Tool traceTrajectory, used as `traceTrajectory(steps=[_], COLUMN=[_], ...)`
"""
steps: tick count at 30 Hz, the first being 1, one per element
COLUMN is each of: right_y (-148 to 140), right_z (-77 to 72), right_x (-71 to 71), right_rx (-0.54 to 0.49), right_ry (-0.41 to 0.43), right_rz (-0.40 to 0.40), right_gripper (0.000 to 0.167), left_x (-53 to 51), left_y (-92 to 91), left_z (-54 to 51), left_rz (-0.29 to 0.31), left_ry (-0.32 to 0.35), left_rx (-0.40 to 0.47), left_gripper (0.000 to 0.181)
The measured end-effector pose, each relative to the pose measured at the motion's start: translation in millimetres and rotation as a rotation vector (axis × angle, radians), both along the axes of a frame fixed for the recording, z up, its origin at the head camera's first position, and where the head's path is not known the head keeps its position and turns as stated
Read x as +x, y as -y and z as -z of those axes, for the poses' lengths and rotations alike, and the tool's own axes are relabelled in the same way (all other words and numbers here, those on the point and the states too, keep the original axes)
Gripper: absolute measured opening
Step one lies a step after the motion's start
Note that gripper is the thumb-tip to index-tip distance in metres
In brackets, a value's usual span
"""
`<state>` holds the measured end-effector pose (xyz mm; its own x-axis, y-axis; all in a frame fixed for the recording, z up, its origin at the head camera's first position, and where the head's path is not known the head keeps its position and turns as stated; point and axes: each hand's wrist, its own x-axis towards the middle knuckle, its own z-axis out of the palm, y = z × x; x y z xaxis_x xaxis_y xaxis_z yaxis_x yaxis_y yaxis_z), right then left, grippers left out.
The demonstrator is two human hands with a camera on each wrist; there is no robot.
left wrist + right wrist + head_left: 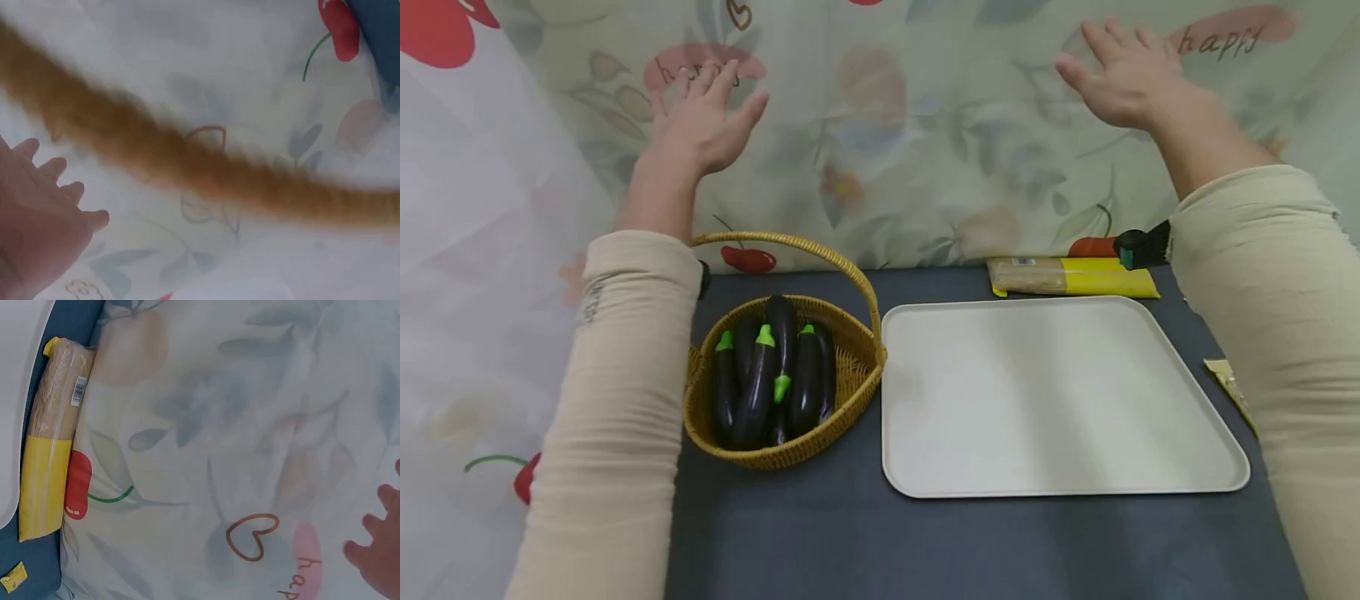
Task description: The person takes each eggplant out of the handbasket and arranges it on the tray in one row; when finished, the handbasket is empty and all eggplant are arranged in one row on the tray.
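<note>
Both hands are raised above the table with fingers spread, holding nothing. In the head view the left hand [700, 125] is up at the left, in front of the patterned curtain, and the right hand [1131, 75] is at the upper right. A wicker basket [857, 400] with a tall arched handle stands on the table below the left hand. Inside it lie several dark eggplants [756, 396] with green caps. To the basket's right lies a white rectangular tray [1045, 400] with nothing on it. The basket's handle [187, 169] crosses the left wrist view, blurred and close.
Behind the tray lies a long yellow and clear packet [1075, 277] against the curtain [910, 167]. A smaller packet [1228, 387] sits by the tray's right edge, partly hidden by the right sleeve [1262, 333]. The table [850, 542] is dark grey.
</note>
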<state>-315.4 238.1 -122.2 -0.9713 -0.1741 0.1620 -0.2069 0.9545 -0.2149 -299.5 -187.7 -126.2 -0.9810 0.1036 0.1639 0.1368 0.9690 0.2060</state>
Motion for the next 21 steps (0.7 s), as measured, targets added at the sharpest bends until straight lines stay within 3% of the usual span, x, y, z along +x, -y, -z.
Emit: traceTrajectory(steps=[5, 9, 12, 17, 21], right_y=[-22, -41, -52, -64, -64], right_z=[10.2, 26.0, 41.4, 71.5, 98.2], right_x=[10.4, 16.9, 18.4, 25.0, 35.2], right_rx=[-0.295, -0.584, -0.793, -1.183, -1.409], right_ry=[0.069, 0.166, 0.236, 0.411, 0.581], right_rz=[-0.096, -0.152, -0.219, -0.392, -0.525], right_gripper=[0.059, 0.057, 0.057, 0.06, 0.062], left_x=[14.4, 33.6, 49.1, 71.2, 85.4], left_y=[30.3, 52.9, 68.3, 91.1, 110.5], left_z=[-5.1, -5.0, -1.8, 14.4, 37.8], left_rz=[0.075, 0.135, 0.152, 0.168, 0.197], left_ry=[-0.03, -0.044, -0.042, -0.02, -0.002], left_rx=[0.142, 0.27, 0.316, 0.366, 0.429], left_gripper=[0.062, 0.058, 0.056, 0.055, 0.055])
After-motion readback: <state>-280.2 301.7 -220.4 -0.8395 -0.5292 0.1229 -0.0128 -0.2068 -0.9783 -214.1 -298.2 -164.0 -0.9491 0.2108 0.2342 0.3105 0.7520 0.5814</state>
